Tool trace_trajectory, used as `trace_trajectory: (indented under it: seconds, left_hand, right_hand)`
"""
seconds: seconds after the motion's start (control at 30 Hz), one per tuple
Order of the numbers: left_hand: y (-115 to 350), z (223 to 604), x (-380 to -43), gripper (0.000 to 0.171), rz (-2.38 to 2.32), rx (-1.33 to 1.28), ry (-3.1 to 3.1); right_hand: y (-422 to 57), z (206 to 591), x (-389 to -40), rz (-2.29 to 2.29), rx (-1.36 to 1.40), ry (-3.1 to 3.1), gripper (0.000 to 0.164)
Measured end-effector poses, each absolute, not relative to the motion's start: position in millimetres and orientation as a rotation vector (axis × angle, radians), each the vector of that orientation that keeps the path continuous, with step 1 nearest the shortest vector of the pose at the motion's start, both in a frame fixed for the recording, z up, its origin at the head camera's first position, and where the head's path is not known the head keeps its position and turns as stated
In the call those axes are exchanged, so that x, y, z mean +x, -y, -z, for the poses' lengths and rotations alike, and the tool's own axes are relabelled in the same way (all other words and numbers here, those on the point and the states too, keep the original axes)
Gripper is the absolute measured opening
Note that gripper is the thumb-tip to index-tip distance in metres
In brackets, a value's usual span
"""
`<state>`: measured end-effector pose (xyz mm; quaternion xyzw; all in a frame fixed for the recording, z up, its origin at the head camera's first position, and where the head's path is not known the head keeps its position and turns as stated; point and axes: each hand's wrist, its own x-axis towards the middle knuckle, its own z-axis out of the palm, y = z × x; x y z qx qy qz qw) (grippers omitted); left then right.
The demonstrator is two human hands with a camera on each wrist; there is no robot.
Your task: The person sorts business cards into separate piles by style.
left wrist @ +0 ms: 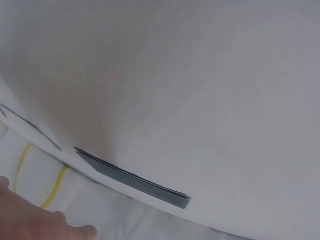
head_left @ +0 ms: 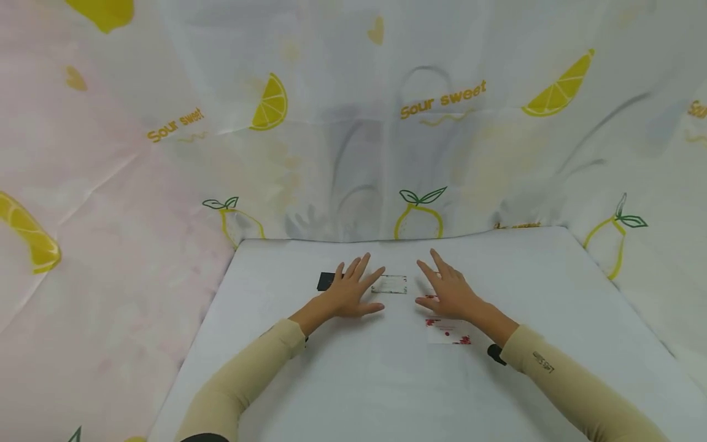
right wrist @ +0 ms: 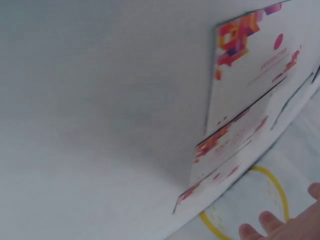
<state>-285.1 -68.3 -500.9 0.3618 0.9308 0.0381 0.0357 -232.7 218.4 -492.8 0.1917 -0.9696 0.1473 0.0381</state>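
Note:
With fingers spread, my left hand (head_left: 349,294) hovers over the table, partly covering a black card (head_left: 326,281) in the head view. The left wrist view shows this dark card (left wrist: 132,180) lying with a second edge along it, and the fingers beyond. A white card with a dark patterned border (head_left: 392,285) lies between my hands. My right hand (head_left: 454,294), also spread and holding nothing, is above white cards with red corners. The nearest red-cornered card (head_left: 446,331) shows fully; the right wrist view reveals a middle card (right wrist: 232,137) and a far card (right wrist: 214,179) behind it.
A white table (head_left: 353,387) bears the cards. Its back edge meets a hanging cloth (head_left: 331,153) printed with lemons, which also rises along both sides. A dark band (head_left: 497,354) sits at the right wrist.

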Motion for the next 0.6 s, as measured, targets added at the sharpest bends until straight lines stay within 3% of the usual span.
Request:
trace_trajectory:
  seconds: [0.23, 0.6]
  left_hand:
    - [77, 504, -272, 0.081, -0.087, 1.162, -2.861]
    - [73, 504, -263, 0.083, -0.013, 1.212, -2.844]
  right_hand:
    - [-253, 498, -210, -0.396, 0.566, 2.968, 0.094]
    - [-292, 507, -189, -0.333, 0.512, 2.947, 0.088]
